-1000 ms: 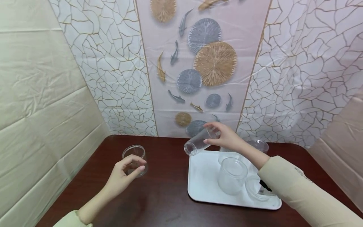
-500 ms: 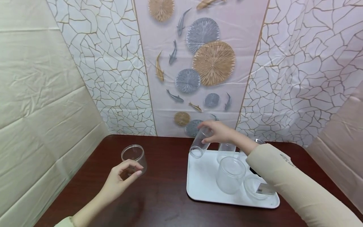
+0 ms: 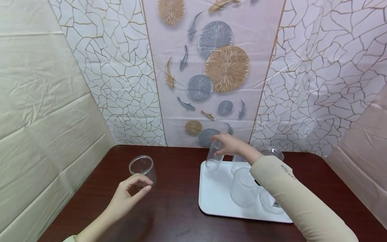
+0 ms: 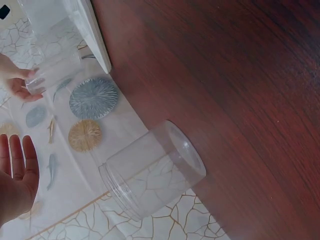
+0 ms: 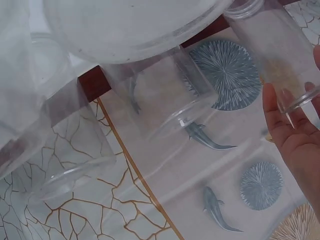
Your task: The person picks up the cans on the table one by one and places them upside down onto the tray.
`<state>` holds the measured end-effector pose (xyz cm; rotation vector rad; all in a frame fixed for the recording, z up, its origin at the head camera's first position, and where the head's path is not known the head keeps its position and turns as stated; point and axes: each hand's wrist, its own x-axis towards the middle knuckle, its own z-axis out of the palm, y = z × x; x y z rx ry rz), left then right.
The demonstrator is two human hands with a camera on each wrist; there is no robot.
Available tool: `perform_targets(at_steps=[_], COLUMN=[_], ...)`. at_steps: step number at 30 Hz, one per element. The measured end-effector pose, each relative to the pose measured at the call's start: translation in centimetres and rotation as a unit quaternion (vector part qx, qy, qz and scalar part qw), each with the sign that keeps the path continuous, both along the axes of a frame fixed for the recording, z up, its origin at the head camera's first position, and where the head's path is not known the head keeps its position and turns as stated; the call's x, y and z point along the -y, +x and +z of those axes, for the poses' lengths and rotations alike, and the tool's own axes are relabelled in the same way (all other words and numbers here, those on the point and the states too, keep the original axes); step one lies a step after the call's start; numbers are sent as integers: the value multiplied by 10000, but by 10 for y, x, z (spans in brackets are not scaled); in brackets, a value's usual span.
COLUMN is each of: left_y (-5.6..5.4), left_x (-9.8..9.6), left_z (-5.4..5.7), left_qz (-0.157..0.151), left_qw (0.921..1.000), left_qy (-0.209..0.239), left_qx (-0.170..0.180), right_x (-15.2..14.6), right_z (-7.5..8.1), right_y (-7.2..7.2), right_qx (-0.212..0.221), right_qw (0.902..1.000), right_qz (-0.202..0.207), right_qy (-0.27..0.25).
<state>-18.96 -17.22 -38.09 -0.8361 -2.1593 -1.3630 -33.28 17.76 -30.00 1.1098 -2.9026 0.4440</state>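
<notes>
My left hand hovers with relaxed, slightly bent fingers just in front of a wide clear plastic jar. That jar stands upright on the dark table, mouth up; the left wrist view shows a gap between the hand and the jar. With my right hand I grip a tall clear jar near its base, its threaded mouth pointing down. The held jar is at the back left corner of the white tray, nearly upright; whether it touches the tray I cannot tell.
On the tray stand several clear jars, among them a wide frosted-looking one in the middle and one with a label partly under my right sleeve. A patterned cloth wall rises behind the table.
My right hand has tipped the tall jar from a slant to nearly upright and lowered it toward the tray's back left corner. The left hand has drawn slightly away from the wide jar.
</notes>
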Motion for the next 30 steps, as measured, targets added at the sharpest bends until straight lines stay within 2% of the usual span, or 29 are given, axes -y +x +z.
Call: perform_targets(at_steps=[6,11,19,30], left_y=[1,4,5,4], left_x=[0,1,1,1], left_z=[-2,-2,-4,-7], left_qz=[-2,55,16,43], left_qw=[10000,9997,9998,9998], left_qy=[6,-24,10,18], left_qx=[60,257,219,179], right_x=[8,15,23,21], right_z=[-3,-7,-15,-26], right_y=[-3,-6,-10,-16], right_qx=[-46,-65,497,354], right_qw=[9996,9984,9922,9896], right_qz=[-169,-369,-864,-978], right_qy=[205,431,748,992])
